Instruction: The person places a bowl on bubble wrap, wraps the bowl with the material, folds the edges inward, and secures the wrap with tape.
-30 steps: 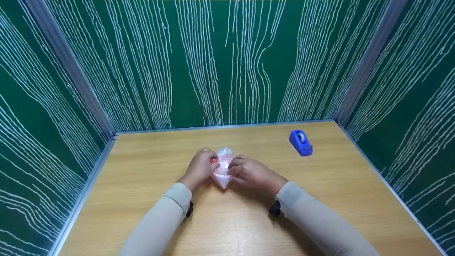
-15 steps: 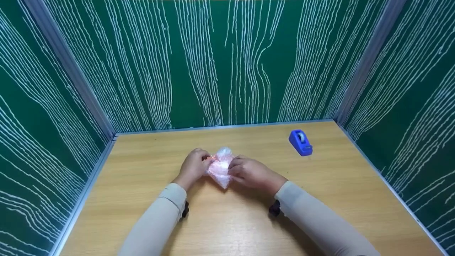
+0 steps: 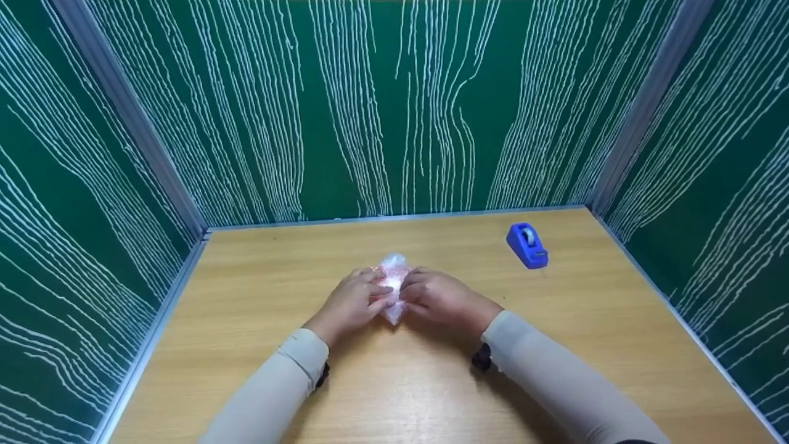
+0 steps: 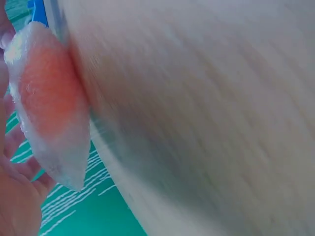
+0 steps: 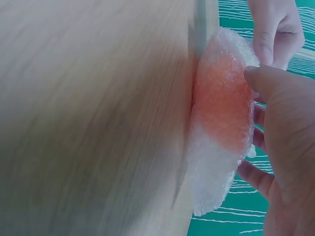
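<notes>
A bubble-wrapped bundle rests on the wooden table between both hands, pointed at its near and far ends. Through the clear wrap shows something orange-red; its kind cannot be made out. On the bundle's left side, my left hand pinches the wrap, fingers reaching over the top and thumb nearer me. My right hand grips the opposite side with curled fingers. In the right wrist view its thumb presses on the wrap while other fingers lie behind. The left wrist view shows the bundle at its left edge.
A blue tape dispenser with a roll in it stands at the back right of the table. Green walls with white wavy lines enclose the table at the back and both sides.
My left hand drew back a little to the left, uncovering the wrap, then moved in again over the bundle's left side, covering the orange-red part. My right hand keeps its place on the bundle.
</notes>
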Available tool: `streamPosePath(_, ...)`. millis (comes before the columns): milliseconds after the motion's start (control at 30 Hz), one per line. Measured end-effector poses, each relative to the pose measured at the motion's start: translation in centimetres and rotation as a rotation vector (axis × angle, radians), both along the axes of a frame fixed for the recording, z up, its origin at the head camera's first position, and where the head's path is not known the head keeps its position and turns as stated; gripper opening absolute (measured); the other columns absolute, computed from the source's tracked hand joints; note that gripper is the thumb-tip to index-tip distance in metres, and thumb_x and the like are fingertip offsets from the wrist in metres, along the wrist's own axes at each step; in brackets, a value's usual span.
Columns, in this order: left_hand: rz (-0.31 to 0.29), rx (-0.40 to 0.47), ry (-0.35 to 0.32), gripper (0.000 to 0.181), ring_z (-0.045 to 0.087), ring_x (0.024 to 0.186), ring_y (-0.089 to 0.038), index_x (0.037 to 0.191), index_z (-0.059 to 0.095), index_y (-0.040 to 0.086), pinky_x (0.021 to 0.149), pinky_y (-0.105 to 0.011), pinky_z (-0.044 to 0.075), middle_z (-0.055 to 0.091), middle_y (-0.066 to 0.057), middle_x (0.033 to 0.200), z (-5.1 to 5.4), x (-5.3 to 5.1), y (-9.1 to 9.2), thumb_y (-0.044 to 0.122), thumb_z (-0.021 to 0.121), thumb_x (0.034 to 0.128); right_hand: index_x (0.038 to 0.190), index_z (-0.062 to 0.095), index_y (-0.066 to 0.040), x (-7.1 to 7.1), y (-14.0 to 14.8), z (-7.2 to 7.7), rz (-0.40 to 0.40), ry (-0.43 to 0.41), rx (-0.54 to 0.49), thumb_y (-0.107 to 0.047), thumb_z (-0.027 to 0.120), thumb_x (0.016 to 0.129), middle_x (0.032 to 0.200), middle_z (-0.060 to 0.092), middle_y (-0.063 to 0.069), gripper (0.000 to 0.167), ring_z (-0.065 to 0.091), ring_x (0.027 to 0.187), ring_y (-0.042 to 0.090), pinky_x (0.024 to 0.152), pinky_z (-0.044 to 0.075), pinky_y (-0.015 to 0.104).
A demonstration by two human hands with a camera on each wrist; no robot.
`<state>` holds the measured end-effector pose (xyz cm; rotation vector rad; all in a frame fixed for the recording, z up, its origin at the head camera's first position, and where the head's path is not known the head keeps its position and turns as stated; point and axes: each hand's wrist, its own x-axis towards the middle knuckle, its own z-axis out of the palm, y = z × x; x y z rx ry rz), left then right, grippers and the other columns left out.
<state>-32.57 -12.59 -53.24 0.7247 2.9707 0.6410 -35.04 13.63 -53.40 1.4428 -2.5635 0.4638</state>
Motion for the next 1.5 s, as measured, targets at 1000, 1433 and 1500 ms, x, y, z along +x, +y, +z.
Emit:
streamPosePath(1000, 0.021, -0.1, -0.035, 0.043, 0.038, 0.172, -0.034, 0.143, 0.081, 0.025, 0.143, -0.057, 0.028, 0.059, -0.004, 0.173, 0.6, 0.3, 0.8, 0.052, 0.066, 0.1135, 0.144, 0.072, -0.004, -5.7, 12.0, 7.2, -0.574, -0.168, -0.093, -0.037, 0.067, 0.115, 0.145, 0.075, 0.022, 0.044, 0.069, 0.138, 0.046, 0.119, 0.055, 0.066)
streamPosePath(1433, -0.008, -0.136, 0.014, 0.041, 0.04, 0.171, -0.035, 0.14, 0.083, 0.024, 0.142, -0.058, 0.031, 0.061, -0.005, 0.171, 0.5, 0.3, 0.8, 0.049, 0.063, 0.1151, 0.165, 0.044, 0.006, -6.8, 21.3, 5.0, -0.972, -0.548, -0.135, -0.055, 0.043, 0.12, 0.155, 0.059, 0.038, 0.075, 0.066, 0.135, 0.053, 0.115, 0.057, 0.071)
streamPosePath(1500, -0.003, -0.134, 0.007, 0.041, 0.04, 0.171, -0.034, 0.14, 0.083, 0.025, 0.142, -0.058, 0.03, 0.06, -0.004, 0.171, 0.5, 0.3, 0.8, 0.05, 0.064, 0.1147, 0.168, 0.039, 0.007, -6.8, 22.1, 4.4, -1.01, -0.621, -0.154, -0.054, 0.042, 0.121, 0.157, 0.056, 0.039, 0.076, 0.064, 0.135, 0.052, 0.117, 0.056, 0.07)
